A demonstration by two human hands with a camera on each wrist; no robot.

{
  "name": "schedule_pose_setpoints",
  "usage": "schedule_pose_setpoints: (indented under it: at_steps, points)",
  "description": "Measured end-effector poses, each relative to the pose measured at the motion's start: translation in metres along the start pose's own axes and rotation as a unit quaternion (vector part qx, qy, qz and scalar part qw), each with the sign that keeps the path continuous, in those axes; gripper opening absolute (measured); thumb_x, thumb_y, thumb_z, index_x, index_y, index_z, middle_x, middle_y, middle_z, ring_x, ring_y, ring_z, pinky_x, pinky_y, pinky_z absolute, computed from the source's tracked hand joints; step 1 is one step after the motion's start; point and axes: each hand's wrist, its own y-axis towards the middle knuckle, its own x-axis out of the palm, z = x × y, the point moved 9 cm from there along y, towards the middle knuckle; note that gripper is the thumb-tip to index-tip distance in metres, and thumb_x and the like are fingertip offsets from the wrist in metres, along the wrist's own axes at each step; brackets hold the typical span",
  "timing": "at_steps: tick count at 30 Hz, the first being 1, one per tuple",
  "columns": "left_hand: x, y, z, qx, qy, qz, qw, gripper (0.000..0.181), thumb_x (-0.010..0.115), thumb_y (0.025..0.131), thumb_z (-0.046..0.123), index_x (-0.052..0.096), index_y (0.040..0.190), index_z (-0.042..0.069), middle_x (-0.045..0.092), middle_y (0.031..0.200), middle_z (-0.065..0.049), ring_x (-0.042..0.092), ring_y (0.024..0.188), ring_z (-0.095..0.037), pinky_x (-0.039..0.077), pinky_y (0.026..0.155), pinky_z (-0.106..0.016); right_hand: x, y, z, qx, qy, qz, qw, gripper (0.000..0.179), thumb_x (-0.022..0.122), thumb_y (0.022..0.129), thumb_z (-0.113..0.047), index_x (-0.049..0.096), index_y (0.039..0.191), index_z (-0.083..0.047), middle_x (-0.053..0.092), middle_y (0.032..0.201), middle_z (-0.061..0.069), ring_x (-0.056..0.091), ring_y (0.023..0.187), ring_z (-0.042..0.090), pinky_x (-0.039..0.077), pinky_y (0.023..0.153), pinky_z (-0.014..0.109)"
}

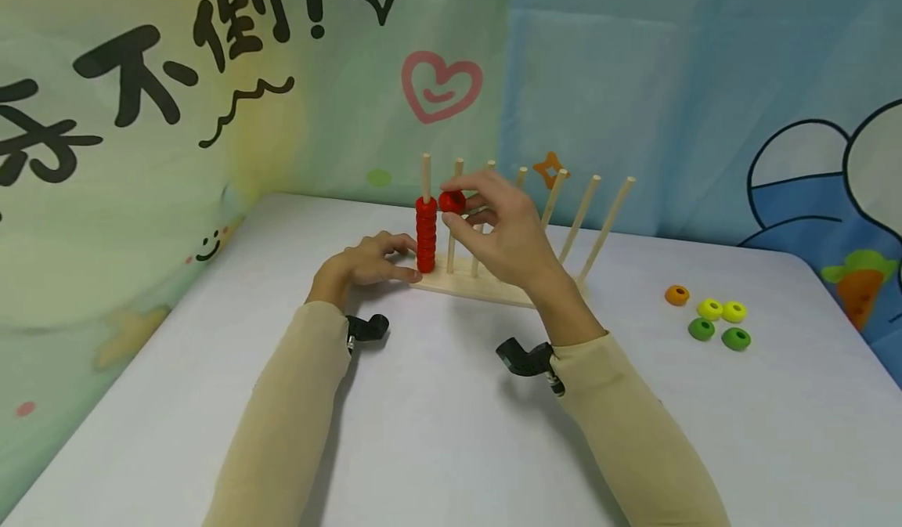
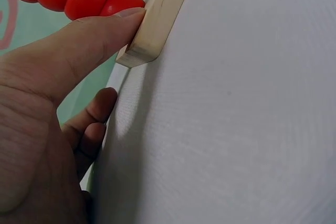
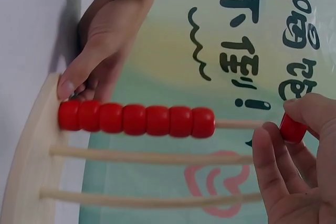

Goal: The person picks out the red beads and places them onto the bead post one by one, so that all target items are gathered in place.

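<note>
A wooden base (image 1: 486, 286) with several upright pegs stands at the far middle of the white table (image 1: 437, 433). Its leftmost peg carries a stack of red beads (image 1: 426, 233); the other pegs (image 1: 579, 218) are bare. My right hand (image 1: 458, 206) pinches one red bead (image 1: 452, 201) in the air beside the top of that peg, level with the stack's top. In the right wrist view the held bead (image 3: 292, 128) is just past the peg's free end, beyond the stack (image 3: 136, 120). My left hand (image 1: 412, 261) rests at the base's left end, its thumb (image 2: 79, 40) pressing the base's corner (image 2: 157, 19).
Loose beads lie on the table to the right: an orange one (image 1: 677, 295), two yellow (image 1: 709, 308) and two green (image 1: 736, 339). A printed backdrop (image 1: 211, 120) rises close behind the base. The table's right edge runs near the loose beads.
</note>
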Motion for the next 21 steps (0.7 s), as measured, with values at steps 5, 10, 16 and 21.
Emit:
schedule_pose_setpoints:
  at_steps: [5, 10, 16, 21]
  points:
    - [0.001, 0.003, 0.002, -0.001, 0.004, -0.006, 1.0, 0.045, 0.072, 0.08, 0.059, 0.057, 0.119, 0.043, 0.045, 0.137, 0.003, 0.034, 0.129, -0.028, 0.023, 0.106, -0.066, 0.003, 0.009, 0.018, -0.013, 0.003, 0.031, 0.9994, 0.028, 0.067, 0.088, 0.006, 0.065, 0.116, 0.003, 0.059, 0.109, 0.016, 0.066, 0.086, 0.027, 0.058, 0.073, 0.036]
    - [-0.002, 0.002, 0.002, 0.0, 0.008, -0.007, 0.9999, 0.046, 0.071, 0.08, 0.058, 0.057, 0.121, 0.042, 0.044, 0.139, 0.002, 0.033, 0.131, -0.029, 0.021, 0.106, -0.067, 0.005, 0.02, 0.028, -0.002, -0.006, 0.069, 0.9976, 0.029, 0.068, 0.09, -0.003, 0.069, 0.119, -0.006, 0.059, 0.114, 0.008, 0.065, 0.088, 0.019, 0.058, 0.077, 0.029]
    - [-0.001, 0.0, 0.001, -0.002, 0.012, -0.013, 0.9998, 0.047, 0.072, 0.08, 0.058, 0.056, 0.122, 0.042, 0.044, 0.139, 0.002, 0.032, 0.132, -0.028, 0.025, 0.106, -0.065, 0.011, 0.029, 0.032, 0.031, -0.025, 0.094, 0.9947, 0.03, 0.067, 0.092, -0.007, 0.068, 0.122, -0.01, 0.059, 0.116, 0.003, 0.066, 0.087, 0.012, 0.057, 0.074, 0.025]
    - [0.0, 0.001, 0.003, 0.007, 0.005, -0.012, 0.9999, 0.047, 0.072, 0.08, 0.058, 0.057, 0.121, 0.041, 0.044, 0.138, 0.001, 0.033, 0.13, -0.029, 0.025, 0.105, -0.065, 0.016, 0.032, 0.029, 0.039, -0.045, 0.096, 0.9936, 0.032, 0.065, 0.093, -0.008, 0.067, 0.125, -0.008, 0.057, 0.116, 0.006, 0.069, 0.075, 0.016, 0.056, 0.06, 0.024]
